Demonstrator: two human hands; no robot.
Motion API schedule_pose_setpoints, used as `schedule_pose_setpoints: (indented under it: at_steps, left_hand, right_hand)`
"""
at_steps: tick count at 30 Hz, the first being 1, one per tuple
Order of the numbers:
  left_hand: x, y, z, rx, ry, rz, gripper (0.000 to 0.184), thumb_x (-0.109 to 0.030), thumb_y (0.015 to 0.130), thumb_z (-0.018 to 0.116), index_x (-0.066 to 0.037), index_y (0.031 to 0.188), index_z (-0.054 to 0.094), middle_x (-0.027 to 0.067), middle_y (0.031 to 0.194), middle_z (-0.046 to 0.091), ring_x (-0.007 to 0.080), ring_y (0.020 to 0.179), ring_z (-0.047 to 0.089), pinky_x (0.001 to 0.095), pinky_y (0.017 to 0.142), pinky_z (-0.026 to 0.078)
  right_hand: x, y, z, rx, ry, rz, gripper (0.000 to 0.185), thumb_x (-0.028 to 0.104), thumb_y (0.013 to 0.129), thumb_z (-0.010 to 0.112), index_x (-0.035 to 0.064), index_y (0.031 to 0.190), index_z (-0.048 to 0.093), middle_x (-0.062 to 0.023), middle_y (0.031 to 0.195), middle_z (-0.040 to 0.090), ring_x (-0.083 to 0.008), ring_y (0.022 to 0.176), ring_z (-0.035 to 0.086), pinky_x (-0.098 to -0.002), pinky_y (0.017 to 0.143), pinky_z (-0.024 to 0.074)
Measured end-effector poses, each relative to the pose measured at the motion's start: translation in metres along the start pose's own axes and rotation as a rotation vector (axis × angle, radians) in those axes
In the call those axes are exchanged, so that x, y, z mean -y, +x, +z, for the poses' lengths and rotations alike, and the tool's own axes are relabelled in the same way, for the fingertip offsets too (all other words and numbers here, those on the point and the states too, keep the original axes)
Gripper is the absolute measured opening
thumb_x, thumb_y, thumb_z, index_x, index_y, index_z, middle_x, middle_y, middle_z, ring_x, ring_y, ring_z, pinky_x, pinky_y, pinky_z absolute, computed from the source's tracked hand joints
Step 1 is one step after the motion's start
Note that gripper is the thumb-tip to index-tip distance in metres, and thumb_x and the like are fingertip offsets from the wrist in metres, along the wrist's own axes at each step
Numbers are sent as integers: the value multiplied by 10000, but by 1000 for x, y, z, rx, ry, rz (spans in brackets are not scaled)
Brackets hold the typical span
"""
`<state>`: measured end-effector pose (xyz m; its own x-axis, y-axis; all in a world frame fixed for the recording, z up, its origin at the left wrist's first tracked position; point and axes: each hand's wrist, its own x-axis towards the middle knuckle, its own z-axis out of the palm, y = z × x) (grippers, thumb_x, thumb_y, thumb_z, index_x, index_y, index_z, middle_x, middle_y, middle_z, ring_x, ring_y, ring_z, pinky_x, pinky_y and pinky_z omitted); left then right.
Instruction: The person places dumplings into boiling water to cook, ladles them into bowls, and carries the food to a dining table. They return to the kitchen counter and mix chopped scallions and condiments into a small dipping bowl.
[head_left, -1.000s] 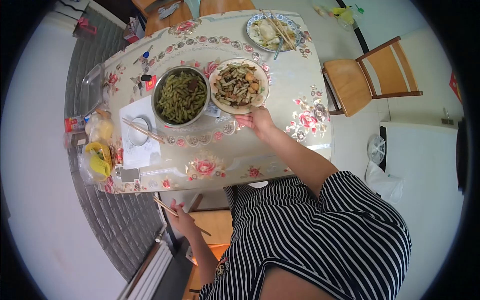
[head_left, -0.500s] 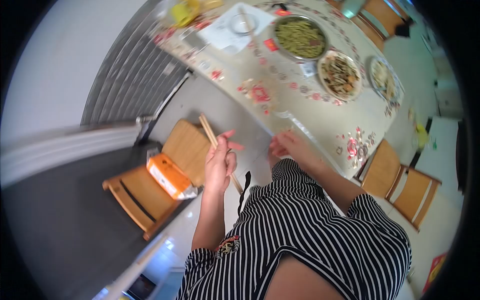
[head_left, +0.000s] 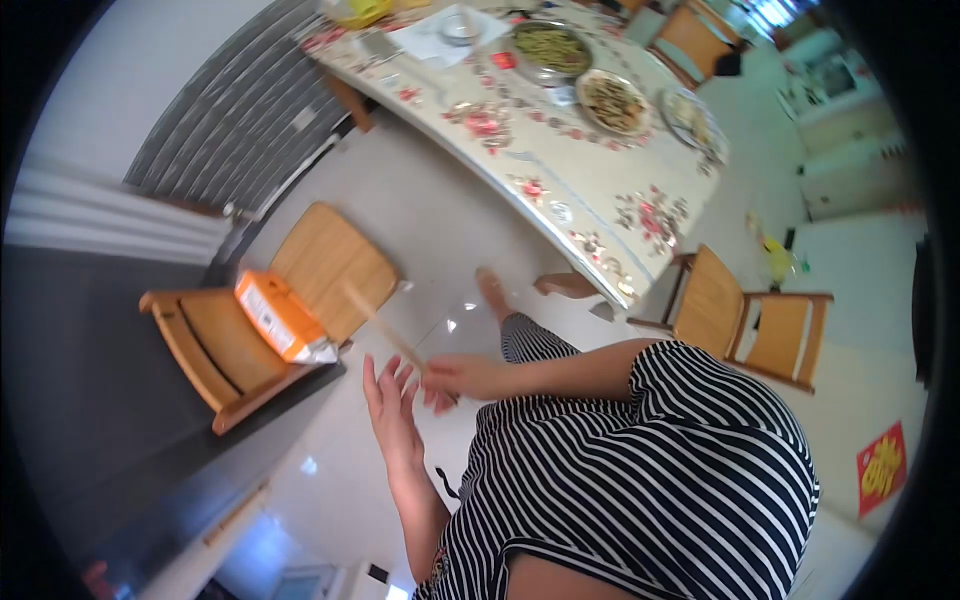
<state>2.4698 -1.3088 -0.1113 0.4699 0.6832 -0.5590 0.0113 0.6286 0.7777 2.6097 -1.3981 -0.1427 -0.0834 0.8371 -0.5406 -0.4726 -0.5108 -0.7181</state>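
A pair of wooden chopsticks [head_left: 378, 322], smeared by motion, points up and left from my right hand [head_left: 465, 378], whose fingers are closed round the lower part. Just left of it, my left hand [head_left: 393, 405] has its fingers spread and seems to hold nothing. The fingertips of the two hands are close together, and I cannot tell whether they touch. Both hands are in front of my striped clothes, over the tiled floor.
A wooden chair [head_left: 335, 262] with an orange package [head_left: 283, 318] stands to the left. Ahead is a table with a flowered cloth [head_left: 560, 205], bearing a bowl of green food [head_left: 551, 50] and two plates. Another chair [head_left: 708, 305] is at the right.
The chopsticks have passed from my left hand to my right. My right hand has come away from the table edge toward my left, whose fingers have opened. The view has shifted away from the table.
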Motion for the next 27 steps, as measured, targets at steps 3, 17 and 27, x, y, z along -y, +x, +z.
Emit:
schedule_pose_setpoints:
  at_steps: [3,17,27]
  left_hand:
    - [29,-5,-48,-15,139,-132,505,-284,1013,493,-82,1453,353,124,1246,572,199,1065,586,329,896,473]
    - [147,-90,-218,-335,334,-495,378,-245,984,523,-63,1314,503,120,1107,649,209,913,653,319,764,515]
    - [303,-202,-197,-583,75,-460,435,-200,926,540,-44,1329,496,117,1035,655,208,915,639,329,733,513]
  right_hand:
    - [-19,19,-78,-398,63,-142,217,172,970,505,-1,1098,536,-107,901,641,-201,758,649,-322,691,542]
    - [44,3,-313,-1567,-572,271,414,283,921,502,-81,1116,530,-310,1081,629,-413,1050,622,-451,906,498]
    - [34,26,-246,-1309,-1341,-96,434,427,970,404,120,1266,480,-222,958,676,-427,890,648,-529,783,480]
